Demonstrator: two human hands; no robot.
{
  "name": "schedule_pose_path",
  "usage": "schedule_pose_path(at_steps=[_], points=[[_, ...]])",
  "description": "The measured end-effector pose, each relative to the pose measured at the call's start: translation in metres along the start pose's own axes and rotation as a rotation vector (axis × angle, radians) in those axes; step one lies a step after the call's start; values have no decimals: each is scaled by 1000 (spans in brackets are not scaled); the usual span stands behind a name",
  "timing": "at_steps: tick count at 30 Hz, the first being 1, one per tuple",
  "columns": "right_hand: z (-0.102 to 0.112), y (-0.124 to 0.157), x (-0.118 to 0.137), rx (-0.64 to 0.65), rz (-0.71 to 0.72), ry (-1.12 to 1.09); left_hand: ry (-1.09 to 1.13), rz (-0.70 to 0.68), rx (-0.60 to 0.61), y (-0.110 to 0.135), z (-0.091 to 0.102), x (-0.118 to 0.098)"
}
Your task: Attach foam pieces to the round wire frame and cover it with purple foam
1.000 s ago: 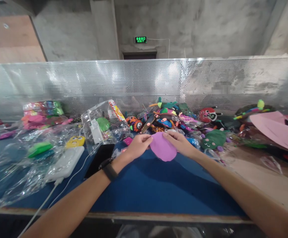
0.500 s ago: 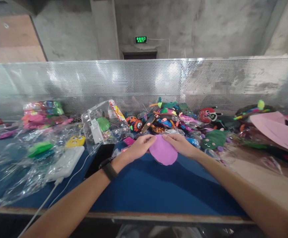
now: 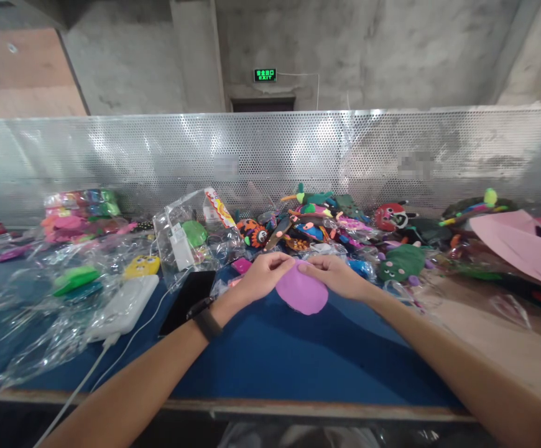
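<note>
Between my two hands hangs a flat, roughly round purple sheet [image 3: 303, 292], thin and slightly uneven at its edge; its exact material I cannot tell. My left hand [image 3: 267, 274] pinches its upper left edge between thumb and fingers. At the top right edge, my right hand [image 3: 333, 274] grips it with the thumb on the near face. The sheet is held above the blue table surface [image 3: 308, 367] and casts a shadow there. Most fingertips are hidden behind the sheet.
To the left lie a black phone [image 3: 187, 305], a white power bank [image 3: 124, 308] with a cable, and clear plastic bags. Colourful clay-like figures [image 3: 308, 224] are heaped along the perforated metal screen [image 3: 270, 149]. On the right are a green figure [image 3: 403, 262] and pink sheets [image 3: 522, 249].
The purple sheet has shifted slightly left and down and turned a little. My right hand's fingers have moved left along its top edge.
</note>
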State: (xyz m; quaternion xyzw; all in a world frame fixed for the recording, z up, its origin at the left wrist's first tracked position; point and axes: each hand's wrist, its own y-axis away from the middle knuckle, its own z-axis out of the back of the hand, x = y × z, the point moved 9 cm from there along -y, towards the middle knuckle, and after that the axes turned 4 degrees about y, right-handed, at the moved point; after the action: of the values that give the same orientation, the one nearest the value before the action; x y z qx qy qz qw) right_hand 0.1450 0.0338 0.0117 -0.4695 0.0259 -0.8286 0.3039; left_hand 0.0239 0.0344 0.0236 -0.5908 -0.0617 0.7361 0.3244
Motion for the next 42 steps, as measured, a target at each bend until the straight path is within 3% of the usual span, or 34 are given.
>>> schedule_pose_path(at_steps=[10, 18, 23, 28, 33, 38, 42], points=[[-3, 1, 1, 23, 22, -9, -23, 9, -32, -1, 4, 5], [-4, 1, 6, 13, 38, 37, -70, -17, -78, 2, 6, -3], [-6, 2, 8, 31, 45, 46, -82, -17, 1, 1, 0, -3], [-10, 3, 8, 66, 52, 14, -141, -29, -94, 0, 9, -4], [-10, 4, 7, 73, 45, 39, -108, -62, -32, 1, 1, -10], [-11, 4, 8, 100, 61, -12, -170, -59, -99, 1, 6, -9], [-10, 3, 8, 88, 67, 8, -157, -35, -60, 1, 5, -5]])
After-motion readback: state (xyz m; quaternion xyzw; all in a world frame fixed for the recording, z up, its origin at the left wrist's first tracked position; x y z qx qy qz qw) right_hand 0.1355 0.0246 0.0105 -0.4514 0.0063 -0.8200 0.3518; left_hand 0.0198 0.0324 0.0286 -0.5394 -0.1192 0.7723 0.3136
